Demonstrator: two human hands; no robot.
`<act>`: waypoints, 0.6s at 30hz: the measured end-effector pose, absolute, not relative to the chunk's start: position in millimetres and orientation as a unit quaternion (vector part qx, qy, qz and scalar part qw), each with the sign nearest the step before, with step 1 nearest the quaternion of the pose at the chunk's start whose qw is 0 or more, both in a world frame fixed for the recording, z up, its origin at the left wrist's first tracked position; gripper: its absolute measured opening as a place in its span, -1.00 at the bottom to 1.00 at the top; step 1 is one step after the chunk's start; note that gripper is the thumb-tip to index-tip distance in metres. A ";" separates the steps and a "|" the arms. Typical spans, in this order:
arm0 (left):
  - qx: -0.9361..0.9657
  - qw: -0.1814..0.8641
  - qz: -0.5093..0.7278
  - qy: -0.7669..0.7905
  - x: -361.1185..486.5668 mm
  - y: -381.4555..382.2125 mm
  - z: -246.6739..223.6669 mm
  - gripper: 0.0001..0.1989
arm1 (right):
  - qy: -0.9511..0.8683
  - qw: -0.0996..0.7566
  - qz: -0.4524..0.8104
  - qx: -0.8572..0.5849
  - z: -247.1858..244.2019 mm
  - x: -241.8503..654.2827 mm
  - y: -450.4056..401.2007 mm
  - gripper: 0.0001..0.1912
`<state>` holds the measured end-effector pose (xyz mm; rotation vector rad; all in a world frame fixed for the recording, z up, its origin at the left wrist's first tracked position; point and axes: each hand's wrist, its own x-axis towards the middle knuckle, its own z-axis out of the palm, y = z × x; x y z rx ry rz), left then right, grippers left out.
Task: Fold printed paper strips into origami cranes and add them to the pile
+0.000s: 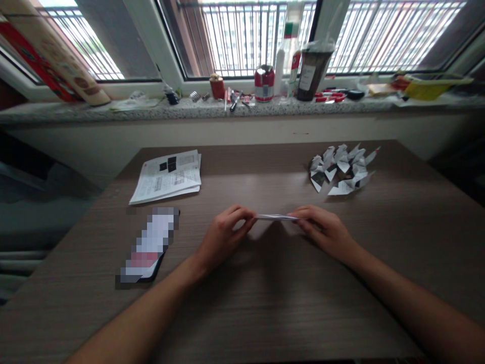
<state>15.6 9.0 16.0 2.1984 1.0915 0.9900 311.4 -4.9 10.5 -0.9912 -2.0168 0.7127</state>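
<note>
A thin folded piece of paper [276, 217] stretches between my two hands, seen nearly edge-on just over the table. My left hand [231, 230] pinches its left end between thumb and fingers. At the other end, my right hand [322, 230] grips it the same way. The shadow of hands and paper falls on the wood below. Beyond my right hand lies a ring of folded paper figures [343, 164], white with dark printed patches. To the far left rests a stack of printed paper sheets [170, 174].
A phone [151, 247] with a blurred-out screen lies on the brown table [280, 313] left of my left forearm. On the stone windowsill [182, 112] stand a red can [264, 83], a dark drink cup [312, 71], a clear bottle [291, 60] and a yellow container [428, 88].
</note>
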 end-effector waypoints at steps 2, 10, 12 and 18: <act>0.786 0.262 0.386 0.407 17.1 5.9 19.8 -0.93 | -0.754 0.392 0.304 -0.430 13.0 308.9 -7.4 -0.79; 0.740 0.313 0.398 0.443 20.6 3.1 18.6 -0.91 | -0.645 0.383 0.389 -0.536 12.3 298.9 -7.4 -0.68; 0.744 0.310 0.383 0.451 20.5 5.5 15.3 -0.93 | -0.651 0.365 0.384 -0.543 10.8 298.0 -6.0 -0.68; 0.782 0.278 0.303 0.469 19.6 11.9 5.3 -0.97 | -0.732 0.301 0.259 -0.554 4.8 298.0 -1.7 -0.71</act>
